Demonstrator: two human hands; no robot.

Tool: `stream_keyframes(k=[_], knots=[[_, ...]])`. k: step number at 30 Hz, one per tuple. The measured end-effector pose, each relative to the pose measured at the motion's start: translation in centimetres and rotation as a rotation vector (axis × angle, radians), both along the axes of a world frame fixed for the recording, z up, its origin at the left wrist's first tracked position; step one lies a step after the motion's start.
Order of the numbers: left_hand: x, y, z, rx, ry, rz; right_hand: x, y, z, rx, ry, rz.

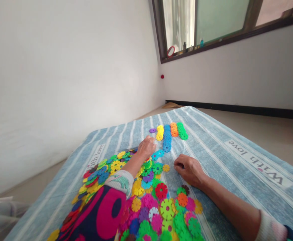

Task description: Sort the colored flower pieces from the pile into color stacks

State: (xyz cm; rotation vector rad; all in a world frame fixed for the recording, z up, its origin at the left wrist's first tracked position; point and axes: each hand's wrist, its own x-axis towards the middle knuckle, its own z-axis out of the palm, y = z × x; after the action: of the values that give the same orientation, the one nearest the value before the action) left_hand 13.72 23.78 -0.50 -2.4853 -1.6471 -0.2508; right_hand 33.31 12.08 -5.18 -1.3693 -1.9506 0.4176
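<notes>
My left hand (147,147) reaches over the far edge of a heap of colourful notched plastic discs (143,214). Its fingers are curled down, and whatever they hold is hidden. Just beyond it lie a lone purple disc (152,131) and a short row of overlapping yellow discs (159,133). To their right are rows of blue discs (166,139), orange discs (174,129) and green discs (182,131). My right hand (189,169) rests on the cloth right of the heap, loosely closed, its palm hidden. A loose yellow disc (166,168) lies near it.
A blue-and-white striped cloth (226,177) printed "With love" covers the table. White walls (73,67) stand left and ahead. A dark-framed window (221,20) is at the upper right, with a small red-rimmed mirror (170,51) on its sill.
</notes>
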Motion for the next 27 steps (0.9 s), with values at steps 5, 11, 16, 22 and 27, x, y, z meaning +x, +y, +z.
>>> stream_keyframes(k=[5, 11, 16, 22, 27], knots=[[-4.1, -3.4, 1.7, -0.012, -0.007, -0.031, 0.1, -0.3, 0.0, -0.018, -0.011, 0.001], [-9.4, -7.8, 3.1, -0.031, -0.036, -0.041, 0.1, -0.6, 0.0, -0.027, -0.005, 0.004], [-11.6, -11.4, 2.0, -0.020, -0.089, -0.042, 0.2, -0.7, 0.0, -0.020, -0.016, 0.014], [-12.0, -14.1, -0.2, 0.050, -0.196, -0.016, 0.2, -1.4, 0.1, -0.038, 0.144, 0.043], [-11.9, -14.7, -1.4, 0.087, -0.263, -0.009, -1.3, -5.2, 7.9, -0.072, 0.581, 0.312]])
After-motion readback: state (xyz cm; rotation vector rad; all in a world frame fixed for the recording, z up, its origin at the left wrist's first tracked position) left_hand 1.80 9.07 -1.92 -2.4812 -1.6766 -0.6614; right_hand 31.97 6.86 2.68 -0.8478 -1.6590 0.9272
